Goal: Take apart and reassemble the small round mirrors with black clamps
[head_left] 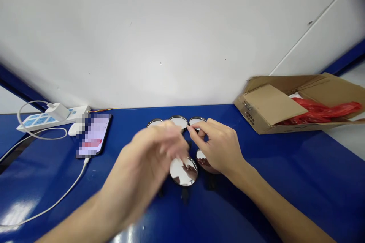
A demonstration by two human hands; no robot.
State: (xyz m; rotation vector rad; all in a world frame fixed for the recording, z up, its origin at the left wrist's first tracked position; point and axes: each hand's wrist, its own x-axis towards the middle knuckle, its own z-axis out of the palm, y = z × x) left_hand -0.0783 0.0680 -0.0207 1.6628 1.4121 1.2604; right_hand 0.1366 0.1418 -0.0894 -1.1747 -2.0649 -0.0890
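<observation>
Several round mirrors with thin dark rims lie grouped at the middle of the blue table. The front one (184,171) shows whole and reflects a hand; a short dark stem sticks out below it. Two more, a back middle mirror (179,122) and a back right mirror (196,120), are partly covered. My left hand (154,155) hovers over the left side of the group, its fingers smeared by motion. My right hand (218,142) is closed, thumb and forefinger together at the left rim of the back right mirror. Whether they pinch that rim is unclear. Its palm hides part of another mirror (202,157).
At left lie a phone (95,134) on a white charging cable (68,191) and a power strip (35,120) with a plugged-in white adapter (57,112). An open cardboard box (270,104) holding red plastic (319,110) stands at right. A white wall (171,38) rises behind.
</observation>
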